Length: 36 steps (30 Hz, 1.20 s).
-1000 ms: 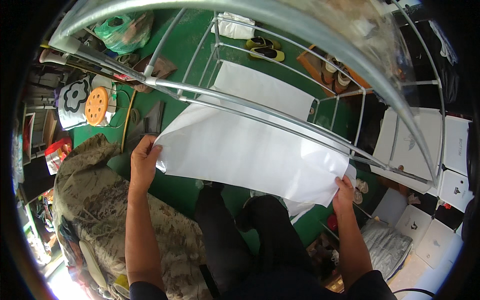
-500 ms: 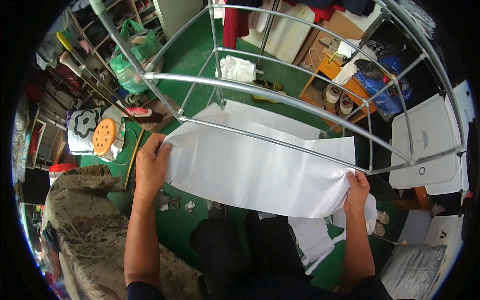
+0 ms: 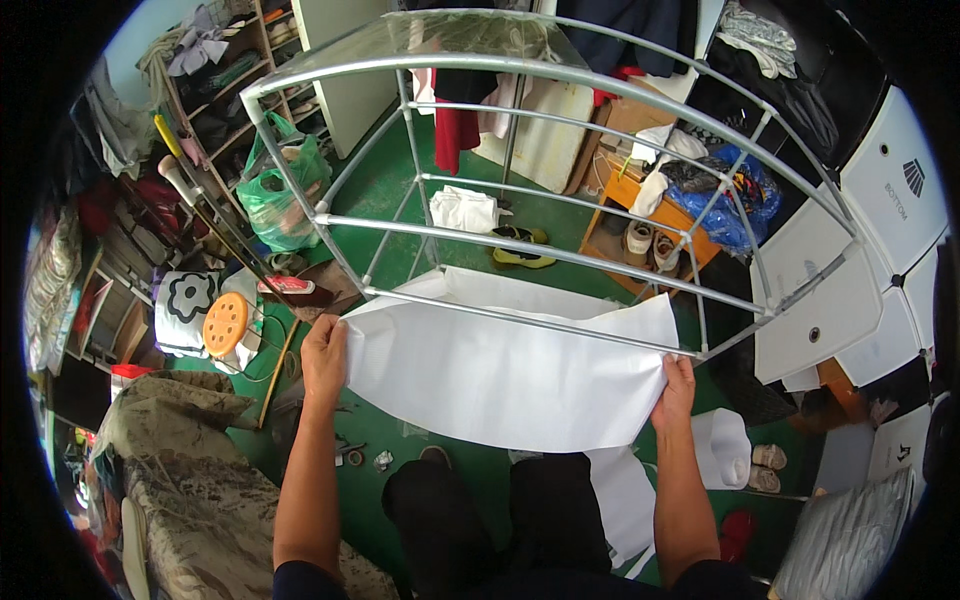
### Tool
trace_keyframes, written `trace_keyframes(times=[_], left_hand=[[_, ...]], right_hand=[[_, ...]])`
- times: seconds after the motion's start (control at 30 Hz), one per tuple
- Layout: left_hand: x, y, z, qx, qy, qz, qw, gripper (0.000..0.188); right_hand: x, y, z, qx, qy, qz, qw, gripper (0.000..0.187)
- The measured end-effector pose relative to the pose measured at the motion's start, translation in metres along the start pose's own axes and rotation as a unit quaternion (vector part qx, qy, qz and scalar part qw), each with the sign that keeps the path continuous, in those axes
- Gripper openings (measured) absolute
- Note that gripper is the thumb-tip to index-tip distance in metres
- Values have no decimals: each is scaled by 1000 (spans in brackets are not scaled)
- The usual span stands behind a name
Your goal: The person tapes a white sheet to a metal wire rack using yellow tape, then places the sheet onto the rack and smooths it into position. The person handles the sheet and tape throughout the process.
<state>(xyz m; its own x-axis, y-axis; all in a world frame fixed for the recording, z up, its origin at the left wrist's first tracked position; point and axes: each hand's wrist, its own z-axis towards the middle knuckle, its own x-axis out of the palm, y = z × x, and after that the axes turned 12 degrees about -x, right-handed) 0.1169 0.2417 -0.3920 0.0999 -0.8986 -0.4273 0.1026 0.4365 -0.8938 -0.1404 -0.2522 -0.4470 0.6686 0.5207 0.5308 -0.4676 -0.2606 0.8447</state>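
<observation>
White sheet (image 3: 510,375) is held stretched between both hands, long axis running left to right across the person's front, just under the lowest bar of the metal tube frame (image 3: 560,255). Left hand (image 3: 324,360) is clamped on the sheet's left edge, right hand (image 3: 678,392) is clamped on its right edge; neither is nearer, each is gripping one end. Upper edge of the sheet is seen touching or just behind the bar, lower edge hanging free above the knees. Green floor (image 3: 385,190) lies below, a green plastic bag (image 3: 280,195) off to the left, well apart. Compared with half a second ago, the sheet is held higher and closer to the bar, and hands are spread a little wider
</observation>
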Motion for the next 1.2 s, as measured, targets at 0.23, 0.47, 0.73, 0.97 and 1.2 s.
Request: trace_keyframes(times=[0.23, 0.47, 0.73, 0.97, 1.2], left_hand=[[-4, -1, -10, -24, -26, 87, 996, 19], [-6, 20, -4, -15, -17, -12, 1000, 23], [39, 13, -12, -23, -11, -12, 1000, 23], [96, -6, -7, 14, -7, -14, 1000, 23], [129, 7, 13, 24, -37, -110, 993, 26]], right_hand=[[7, -27, 33, 38, -8, 4, 999, 31], [28, -24, 96, -5, -51, -15, 999, 37], [27, -37, 134, -99, 4, 52, 994, 20], [9, -46, 144, -121, -8, 33, 992, 17], [22, -35, 136, -74, -35, 88, 993, 28]])
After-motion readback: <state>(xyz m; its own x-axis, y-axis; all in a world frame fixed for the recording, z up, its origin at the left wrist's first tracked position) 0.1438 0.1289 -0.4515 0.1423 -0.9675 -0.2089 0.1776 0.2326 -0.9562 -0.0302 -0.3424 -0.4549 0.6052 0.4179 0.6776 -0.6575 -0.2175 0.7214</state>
